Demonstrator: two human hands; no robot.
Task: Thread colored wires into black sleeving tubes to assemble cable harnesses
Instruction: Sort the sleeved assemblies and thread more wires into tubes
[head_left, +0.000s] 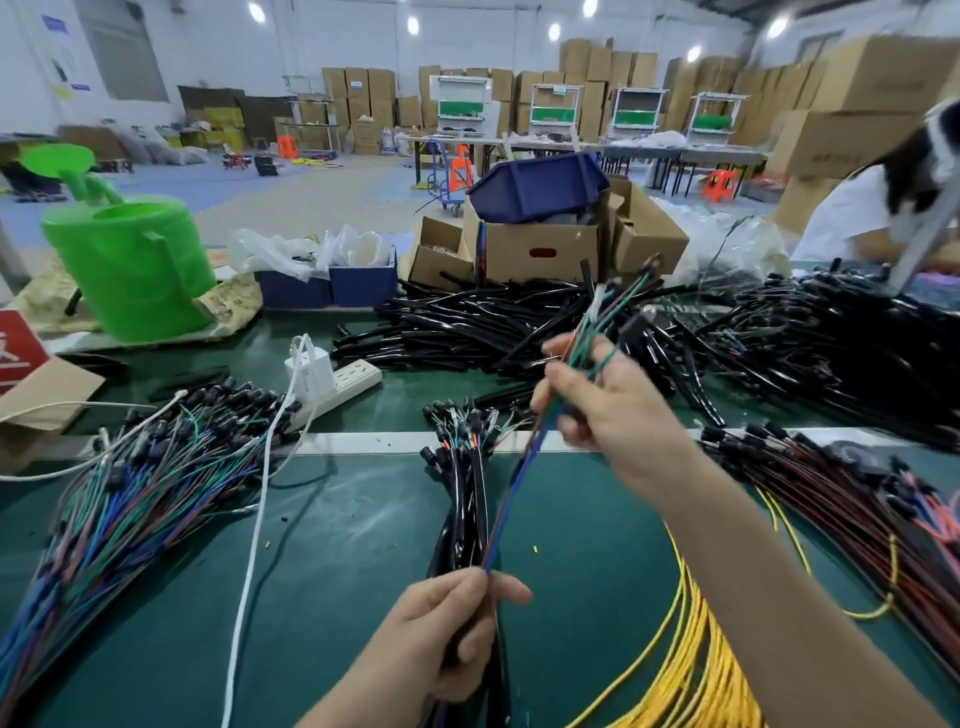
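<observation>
Wire bundle lined up w/ sleeve, axis diagonal, near-left to far-right.
Thin multicoloured wire bundle is gripped by right hand farther out; its lower end is met by black sleeving tube, pinched in left hand, nearer.

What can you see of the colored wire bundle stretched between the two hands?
The wire bundle is a slim bunch of thin insulated wires, blue, green, brown-red and white, held nearly straight and slanting up to the right above the green mat. The left hand pinches its lower end; what lies inside that grip is hidden. The right hand grips it higher up, fingers curled round it. Beyond that hand the wires splay apart, their tips blurred.
</observation>
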